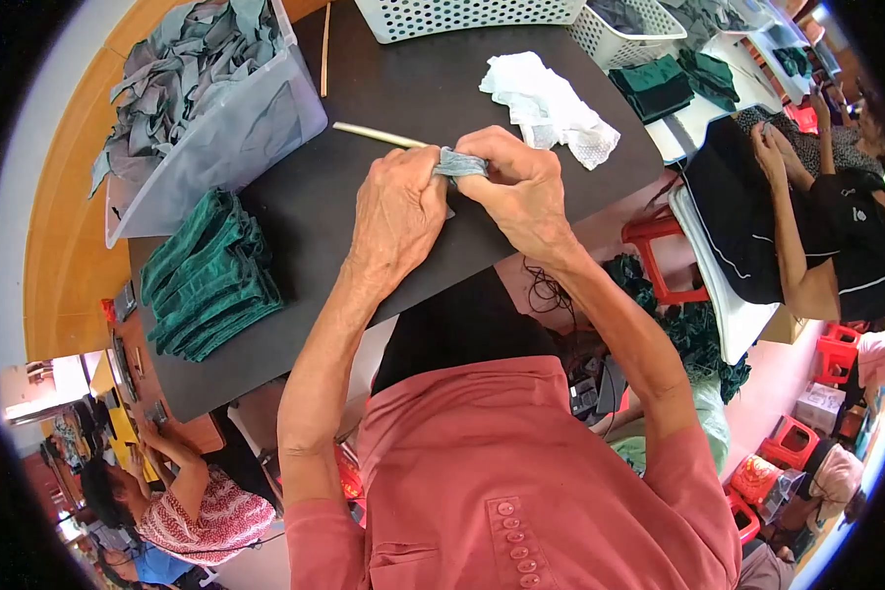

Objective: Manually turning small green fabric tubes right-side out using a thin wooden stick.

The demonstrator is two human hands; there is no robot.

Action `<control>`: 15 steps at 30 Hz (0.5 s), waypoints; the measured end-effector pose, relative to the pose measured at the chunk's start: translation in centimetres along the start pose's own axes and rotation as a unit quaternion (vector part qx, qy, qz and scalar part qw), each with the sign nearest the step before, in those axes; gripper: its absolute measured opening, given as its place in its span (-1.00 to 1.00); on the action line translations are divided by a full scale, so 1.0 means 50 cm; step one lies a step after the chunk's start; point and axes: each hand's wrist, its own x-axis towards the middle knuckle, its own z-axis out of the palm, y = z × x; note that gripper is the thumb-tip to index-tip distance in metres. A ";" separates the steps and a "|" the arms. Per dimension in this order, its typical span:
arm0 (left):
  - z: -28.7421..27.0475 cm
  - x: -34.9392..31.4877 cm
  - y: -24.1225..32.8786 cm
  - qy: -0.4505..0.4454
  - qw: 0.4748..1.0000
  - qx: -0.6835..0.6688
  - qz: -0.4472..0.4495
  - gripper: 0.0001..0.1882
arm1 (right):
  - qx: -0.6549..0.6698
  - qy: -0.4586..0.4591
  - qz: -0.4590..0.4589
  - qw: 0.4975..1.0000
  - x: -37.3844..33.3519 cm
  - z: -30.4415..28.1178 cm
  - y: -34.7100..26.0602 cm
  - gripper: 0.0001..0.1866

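Observation:
Both my hands meet above the dark table (pixel 295 236), pinching a small bunched piece of grey fabric (pixel 459 164) between them. My left hand (pixel 395 206) is closed on its left end, and my right hand (pixel 521 187) grips the right end with thumb and curled fingers. A pale thin stick (pixel 376 134) runs from the upper left to the knuckles of my left hand. Its other end is hidden, so I cannot tell whether it lies on the table or is held. Beyond my right hand lies a crumpled white cloth (pixel 551 106).
A clear plastic bin (pixel 236 143) heaped with grey fabric pieces (pixel 192 74) stands at the left. Folded green velvety fabric (pixel 206 280) is stacked near it. A white perforated basket (pixel 472 18) sits at the far edge. Co-workers sit at right and lower left, near red stools (pixel 649 251).

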 end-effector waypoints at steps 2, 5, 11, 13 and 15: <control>-0.003 -0.002 0.000 -0.003 0.999 0.025 0.022 -0.91 | -0.018 -0.010 -0.003 1.000 0.001 -0.007 -0.003 -0.88; -0.008 -0.002 -0.003 0.005 0.998 0.051 0.021 -0.94 | -0.042 -0.029 -0.014 0.999 0.001 -0.009 -0.020 -0.87; -0.033 0.010 -0.022 -0.001 0.998 0.004 0.070 -0.96 | -0.016 -0.211 0.088 0.973 0.026 -0.028 -0.059 -0.92; -0.041 0.011 -0.025 -0.020 0.995 -0.007 0.098 -0.96 | 0.051 -0.334 0.219 0.916 0.037 -0.037 -0.080 -0.93; -0.046 0.017 -0.020 -0.109 0.979 -0.097 0.142 -0.93 | 0.086 -0.393 0.224 0.888 0.028 -0.044 -0.071 -0.85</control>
